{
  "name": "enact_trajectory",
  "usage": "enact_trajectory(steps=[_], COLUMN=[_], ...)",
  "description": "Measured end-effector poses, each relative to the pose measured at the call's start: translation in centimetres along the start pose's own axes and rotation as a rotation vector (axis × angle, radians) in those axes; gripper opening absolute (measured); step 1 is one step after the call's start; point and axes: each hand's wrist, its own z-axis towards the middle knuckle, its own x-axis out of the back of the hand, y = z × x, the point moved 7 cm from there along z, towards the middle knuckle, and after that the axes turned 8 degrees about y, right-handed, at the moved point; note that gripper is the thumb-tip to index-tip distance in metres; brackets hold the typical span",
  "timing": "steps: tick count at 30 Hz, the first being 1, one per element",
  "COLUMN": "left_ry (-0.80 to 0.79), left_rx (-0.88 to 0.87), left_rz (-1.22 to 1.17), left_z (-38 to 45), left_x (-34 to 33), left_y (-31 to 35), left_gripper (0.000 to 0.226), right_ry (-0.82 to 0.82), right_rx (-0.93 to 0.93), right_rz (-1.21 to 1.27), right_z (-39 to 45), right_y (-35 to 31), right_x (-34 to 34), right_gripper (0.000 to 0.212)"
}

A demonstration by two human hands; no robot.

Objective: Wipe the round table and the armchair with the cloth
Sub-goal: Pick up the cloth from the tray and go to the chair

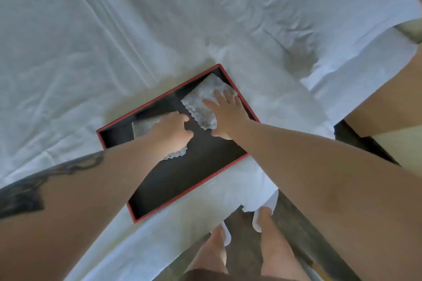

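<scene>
Red-rimmed and black inside, a rectangular tray (159,194) lies tilted on a white bed sheet (91,41), a little below the middle of the head view. Two folded grey-white cloths sit inside it. The first cloth (203,102) lies toward the tray's 1 o'clock corner, and the right hand (225,116) rests flat on it with fingers spread and straight, thumb reaching down onto the dark tray floor; the hand presses rather than grasps. The second cloth (142,126) lies toward the tray's 9 o'clock side, its scalloped edge showing again at 6 o'clock of the left hand (172,132). That hand covers the cloth with fingers curled down over it; whether they actually pinch the fabric cannot be told.

A dark tattoo marks the left forearm (68,189), which enters from 8 o'clock. The right forearm comes in from 4 o'clock. A white pillow (319,7) lies crumpled at 1 o'clock on the bed. At 6 o'clock the person's bare legs (274,246) stand on a dark floor (296,223), feet in white slippers (257,221) just beside the bed's edge.
</scene>
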Motion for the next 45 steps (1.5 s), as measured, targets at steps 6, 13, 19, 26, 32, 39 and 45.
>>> enact_trajectory(steps=[6,13,19,26,32,39,45], left_ry=[0.061,0.081,-0.126,-0.370,-0.427,-0.549,-0.643], left_rx=[0.002,-0.048,-0.324,-0.746,-1.122,-1.567,-1.877], left_rz=[0.025,0.099,0.292,0.571,0.655,0.879,1.244], left_z=[-0.3,-0.6,-1.0,-9.9,-24.8,-43.4,-52.9], left_x=[-0.7,-0.4,-1.8,-11.5,-20.9,-29.8,-35.9], left_y=[-2.1,-0.7,10.8,29.1,41.8,43.7,37.1], left_gripper=[0.047,0.041,0.027,0.031,0.029,0.038,0.031], right_ry=[0.175,0.114,0.339,0.463,0.478,0.522,0.600], right_rx=[-0.094,-0.310,-0.561,-1.009,-1.406,-2.005,-2.526], right_rz=[0.027,0.397,0.675,0.622,0.486,0.596,0.810], right_z=[-0.4,-6.0,-18.1,-38.9,-58.0,-74.3,-78.0], right_y=[-1.7,-1.1,4.0,13.8,14.4,4.6,-13.5], right_x=[-1.5,-0.7,2.1,1.5,-2.0,-8.6,-14.1], right_gripper=[0.075,0.034,0.018,0.016,0.022,0.018,0.016])
